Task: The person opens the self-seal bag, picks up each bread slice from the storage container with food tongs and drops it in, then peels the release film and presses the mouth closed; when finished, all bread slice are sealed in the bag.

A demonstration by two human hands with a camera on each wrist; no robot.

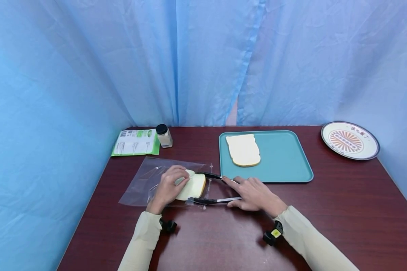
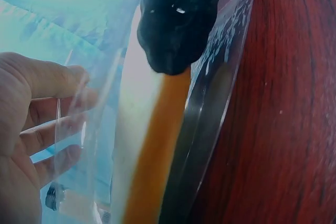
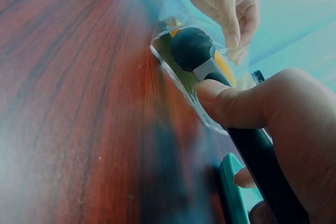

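A slice of white bread (image 1: 196, 188) with a brown crust lies in the mouth of a clear plastic bag (image 1: 139, 184), flat on the table. My left hand (image 1: 169, 185) pinches the bag's upper film over the bread. In the left wrist view, the left thumb and fingers (image 2: 47, 90) show around the film, beside the crust. My right hand (image 1: 256, 194) grips a pair of tongs (image 1: 227, 200), thumb on one arm and fingers on the other. The black tong heads (image 3: 193, 49) reach into the bag, one at either side of the bread.
A teal tray (image 1: 285, 156) holding another bread slice (image 1: 243, 150) stands behind the right hand. A patterned plate (image 1: 351, 140) sits at the far right. At the back left are a black-capped jar (image 1: 164, 136) and a white-green packet (image 1: 136, 142). Blue curtains (image 1: 203, 64) enclose the table.
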